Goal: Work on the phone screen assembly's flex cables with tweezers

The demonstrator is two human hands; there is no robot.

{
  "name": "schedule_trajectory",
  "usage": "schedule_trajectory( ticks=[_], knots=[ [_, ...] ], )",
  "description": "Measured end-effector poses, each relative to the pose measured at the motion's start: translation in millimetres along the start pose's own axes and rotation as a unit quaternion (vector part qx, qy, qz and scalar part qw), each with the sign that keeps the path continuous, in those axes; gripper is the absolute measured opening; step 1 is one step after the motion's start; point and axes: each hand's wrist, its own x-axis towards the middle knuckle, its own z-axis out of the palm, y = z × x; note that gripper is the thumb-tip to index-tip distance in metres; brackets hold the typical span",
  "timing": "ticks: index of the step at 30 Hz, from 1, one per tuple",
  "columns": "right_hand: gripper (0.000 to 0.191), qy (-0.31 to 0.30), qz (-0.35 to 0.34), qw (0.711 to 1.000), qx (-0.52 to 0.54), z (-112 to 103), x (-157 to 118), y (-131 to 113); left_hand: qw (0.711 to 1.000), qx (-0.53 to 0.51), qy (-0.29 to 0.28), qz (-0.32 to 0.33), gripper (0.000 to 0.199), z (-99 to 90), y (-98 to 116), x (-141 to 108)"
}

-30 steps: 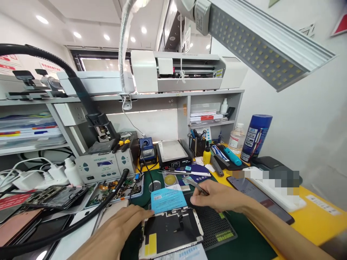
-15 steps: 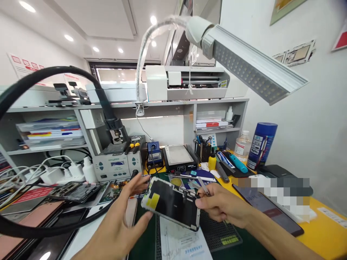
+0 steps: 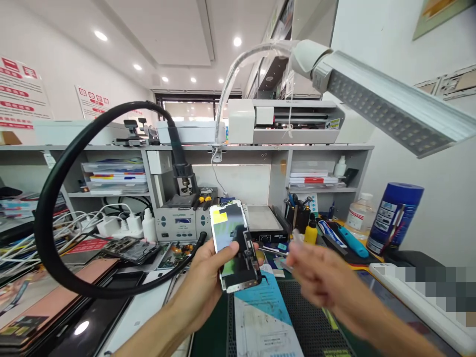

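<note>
My left hand point(image 3: 208, 272) is closed around a phone screen assembly point(image 3: 229, 230), its thumb pressed across the back. That back faces me, held upright and slightly tilted, with a yellow sticker point(image 3: 220, 216) at the top and dark flex cables lower down. To the right, my right hand point(image 3: 320, 270) is raised apart from the screen. Its fingers are drawn together and smeared by motion; whatever is between them is too blurred to name. Below both hands lies a blue and white printed sheet point(image 3: 264, 317) on a black perforated mat point(image 3: 312, 305).
A thick black hose point(image 3: 46, 218) loops over the left side, above several phones and tablets. Behind stand a hot-air station point(image 3: 174, 225) and a flat heating plate point(image 3: 262, 220). A yellow bottle point(image 3: 311, 232) and a blue can point(image 3: 394, 218) are at right. An LED lamp point(image 3: 390, 109) hangs overhead.
The screen assembly has turned from slanted to upright, and my left hand now grips it. My right hand has let go of its edge and moved right. The camera view has swung left.
</note>
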Motion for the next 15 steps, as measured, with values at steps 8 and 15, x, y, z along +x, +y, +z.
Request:
schedule_trajectory(
  ticks=[8, 15],
  knots=[
    [0.044, 0.035, -0.004, 0.999, 0.024, -17.0, 29.9, -8.6, 0.993, 0.057, 0.008, -0.102, 0.028, -14.0, -2.5, -0.3],
    [0.027, 0.027, 0.067, 0.994, 0.085, -25.4, 25.2, 25.7, 0.994, 0.056, 0.009, -0.097, 0.032, -21.7, -6.6, 1.4]
  ],
)
